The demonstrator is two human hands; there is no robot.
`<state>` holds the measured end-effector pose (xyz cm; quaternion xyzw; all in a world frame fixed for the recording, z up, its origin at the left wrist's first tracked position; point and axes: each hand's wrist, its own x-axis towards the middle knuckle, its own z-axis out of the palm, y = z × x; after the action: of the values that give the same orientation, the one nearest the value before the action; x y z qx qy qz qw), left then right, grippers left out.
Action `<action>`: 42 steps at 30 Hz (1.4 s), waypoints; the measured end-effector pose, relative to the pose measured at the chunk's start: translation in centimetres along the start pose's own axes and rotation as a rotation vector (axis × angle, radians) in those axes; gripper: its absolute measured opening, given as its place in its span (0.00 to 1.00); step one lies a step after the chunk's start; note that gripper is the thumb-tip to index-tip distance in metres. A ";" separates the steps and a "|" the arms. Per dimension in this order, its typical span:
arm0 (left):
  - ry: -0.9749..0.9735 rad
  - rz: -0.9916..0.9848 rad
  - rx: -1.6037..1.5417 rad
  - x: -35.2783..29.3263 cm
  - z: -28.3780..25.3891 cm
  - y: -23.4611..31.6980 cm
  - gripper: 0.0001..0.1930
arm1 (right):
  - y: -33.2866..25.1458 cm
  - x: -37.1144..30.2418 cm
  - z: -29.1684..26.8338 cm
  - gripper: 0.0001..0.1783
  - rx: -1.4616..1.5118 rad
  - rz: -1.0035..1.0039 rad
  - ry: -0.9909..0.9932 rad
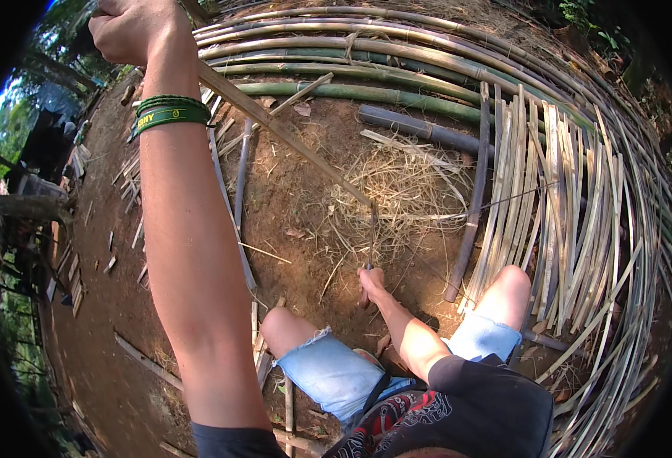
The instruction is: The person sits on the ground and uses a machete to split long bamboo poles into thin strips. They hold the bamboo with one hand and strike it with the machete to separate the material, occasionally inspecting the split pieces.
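My left hand is raised at the upper left, its fingers closed round the upper end of a long, narrow bamboo strip. Part of that strip is hidden behind my wrist, which wears green bands. The strip slants down to the right, and its low end meets a knife blade. In front of my knees, my right hand grips the dark handle of this knife, with the blade pointing away from me. Pale bamboo shavings lie heaped on the soil just beyond the blade.
Long bamboo poles lie across the far side. To the right, many split bamboo slats rest beside a dark pole. Thin sticks and scraps lie on the brown ground at left. A trunk crosses the left edge.
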<state>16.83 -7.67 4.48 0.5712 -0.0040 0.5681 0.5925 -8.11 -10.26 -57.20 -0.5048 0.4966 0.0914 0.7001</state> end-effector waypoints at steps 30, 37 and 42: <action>-0.852 -0.488 -0.919 -2.7 -11.5 6.6 0.28 | -20.7 -17.8 -5.0 0.13 0.040 -1.044 -0.178; -1.094 -0.457 -0.974 -6.3 -10.6 11.1 0.29 | -29.1 -25.4 -5.0 0.20 0.057 -1.227 -0.239; -1.147 -0.156 -0.940 -7.4 -9.7 14.4 0.30 | -32.0 -24.9 -4.3 0.12 0.114 -1.367 -0.215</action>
<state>-1.80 -10.35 5.95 0.4631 -0.5145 0.0755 0.7177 -2.78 -19.57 -17.79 -0.6549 -0.0008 -0.3469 0.6714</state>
